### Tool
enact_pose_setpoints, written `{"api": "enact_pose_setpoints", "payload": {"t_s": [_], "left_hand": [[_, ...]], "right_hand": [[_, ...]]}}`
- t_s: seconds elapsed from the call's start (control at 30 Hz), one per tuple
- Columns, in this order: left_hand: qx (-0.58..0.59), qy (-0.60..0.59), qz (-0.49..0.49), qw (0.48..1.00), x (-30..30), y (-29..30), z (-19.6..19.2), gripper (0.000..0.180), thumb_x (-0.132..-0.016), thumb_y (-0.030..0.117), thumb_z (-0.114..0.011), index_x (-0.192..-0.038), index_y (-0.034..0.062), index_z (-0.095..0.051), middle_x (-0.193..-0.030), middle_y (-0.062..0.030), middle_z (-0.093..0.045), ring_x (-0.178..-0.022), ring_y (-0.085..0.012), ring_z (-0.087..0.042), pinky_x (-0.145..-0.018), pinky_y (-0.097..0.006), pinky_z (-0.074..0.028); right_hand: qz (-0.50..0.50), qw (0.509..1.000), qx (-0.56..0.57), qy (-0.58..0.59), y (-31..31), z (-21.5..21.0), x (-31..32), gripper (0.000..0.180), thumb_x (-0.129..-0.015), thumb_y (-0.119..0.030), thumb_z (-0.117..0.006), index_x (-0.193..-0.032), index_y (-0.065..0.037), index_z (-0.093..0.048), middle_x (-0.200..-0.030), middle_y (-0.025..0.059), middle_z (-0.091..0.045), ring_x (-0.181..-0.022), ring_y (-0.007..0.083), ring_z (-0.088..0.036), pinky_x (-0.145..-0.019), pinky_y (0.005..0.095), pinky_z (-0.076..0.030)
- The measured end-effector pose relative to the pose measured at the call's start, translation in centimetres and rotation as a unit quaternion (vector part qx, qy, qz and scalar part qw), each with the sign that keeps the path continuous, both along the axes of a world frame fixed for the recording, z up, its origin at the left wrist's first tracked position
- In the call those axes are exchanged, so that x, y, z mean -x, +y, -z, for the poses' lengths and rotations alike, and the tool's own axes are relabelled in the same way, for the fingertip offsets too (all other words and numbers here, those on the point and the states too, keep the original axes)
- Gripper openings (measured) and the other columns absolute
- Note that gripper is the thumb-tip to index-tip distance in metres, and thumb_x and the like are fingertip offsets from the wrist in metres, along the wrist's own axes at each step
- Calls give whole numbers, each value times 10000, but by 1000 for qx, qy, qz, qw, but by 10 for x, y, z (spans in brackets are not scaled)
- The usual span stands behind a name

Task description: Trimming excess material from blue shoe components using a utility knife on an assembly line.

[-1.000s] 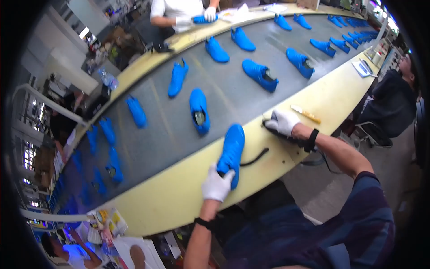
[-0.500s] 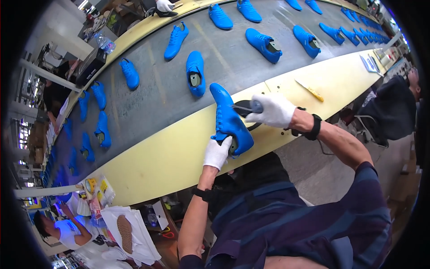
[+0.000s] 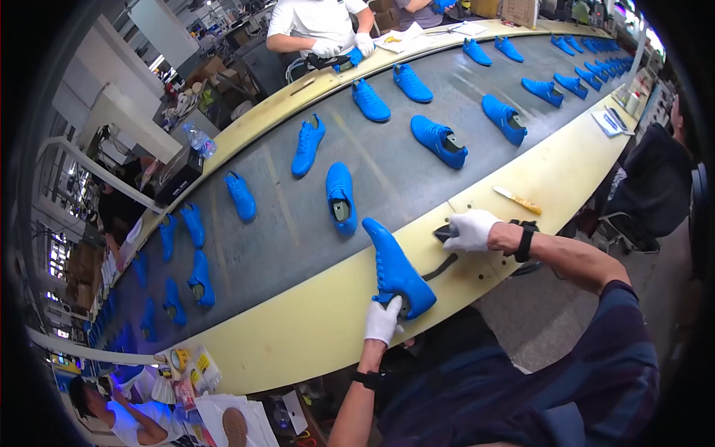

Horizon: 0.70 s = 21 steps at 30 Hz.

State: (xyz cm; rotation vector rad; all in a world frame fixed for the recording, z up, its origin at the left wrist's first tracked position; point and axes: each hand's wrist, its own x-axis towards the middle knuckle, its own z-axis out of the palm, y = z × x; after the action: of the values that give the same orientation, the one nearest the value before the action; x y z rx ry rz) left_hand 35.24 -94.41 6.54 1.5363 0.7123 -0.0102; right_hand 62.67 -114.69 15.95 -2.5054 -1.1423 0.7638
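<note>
My left hand (image 3: pixel 382 320), in a white glove, grips a blue lace-up shoe (image 3: pixel 398 272) by its heel opening. The shoe is tilted on its side, toe pointing away from me, over the pale yellow bench edge (image 3: pixel 298 339). A grey-green insert, perhaps a last, shows in its opening. To the shoe's right, my gloved right hand (image 3: pixel 474 229) is closed around a small dark object (image 3: pixel 445 233) low over the bench; its kind is unclear. A dark curved strip (image 3: pixel 439 267) lies between that hand and the shoe.
Several blue shoes stand on the grey conveyor belt (image 3: pixel 283 246) beyond the bench. A yellow-handled knife (image 3: pixel 518 200) lies right of my right hand. Across the belt, a white-gloved co-worker (image 3: pixel 316 26) handles a shoe. A chair (image 3: pixel 633 231) with a seated person is at right.
The view has tilted up, showing more of the far side. My right hand has moved away from the shoe's side, to the right. My left hand keeps its grip on the shoe.
</note>
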Motion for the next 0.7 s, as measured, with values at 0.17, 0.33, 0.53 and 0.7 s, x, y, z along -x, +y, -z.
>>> {"api": "enact_pose_setpoints", "payload": {"t_s": [0.17, 0.33, 0.53, 0.7], "left_hand": [[31, -13, -30, 999, 6, -9, 23, 340, -991, 231, -736, -1203, -25, -665, -996, -143, -732, -642, -248, -734, -437, -353, -575], [28, -40, -27, 998, 13, -15, 44, 365, -992, 222, -748, -1237, -24, -633, -1031, -118, -725, -649, -193, -720, -452, -309, -555], [99, -24, -39, 994, 8, -26, 26, 243, -1021, 168, -706, -1179, -9, -655, -958, -109, -757, -645, -175, -731, -471, -266, -544], [115, -15, -31, 993, 5, -22, 21, 242, -1027, 160, -695, -1187, -17, -654, -947, -117, -764, -653, -174, -738, -487, -257, -550]], "right_hand": [[132, 989, -56, -45, -24, 20, -43, 519, -943, -496, -729, -1035, 14, -708, -983, 279, -744, -927, 440, -735, -824, 484, -576], [142, 979, -114, -94, -27, 28, -51, 457, -967, -444, -717, -957, 12, -686, -880, 274, -725, -835, 452, -723, -763, 498, -572], [127, 979, -108, -119, -30, 22, -46, 449, -975, -449, -712, -941, -3, -670, -837, 272, -704, -779, 475, -704, -719, 523, -563], [125, 977, -109, -131, -29, 22, -46, 417, -980, -425, -713, -918, -15, -658, -820, 265, -700, -775, 474, -706, -709, 529, -562]]}}
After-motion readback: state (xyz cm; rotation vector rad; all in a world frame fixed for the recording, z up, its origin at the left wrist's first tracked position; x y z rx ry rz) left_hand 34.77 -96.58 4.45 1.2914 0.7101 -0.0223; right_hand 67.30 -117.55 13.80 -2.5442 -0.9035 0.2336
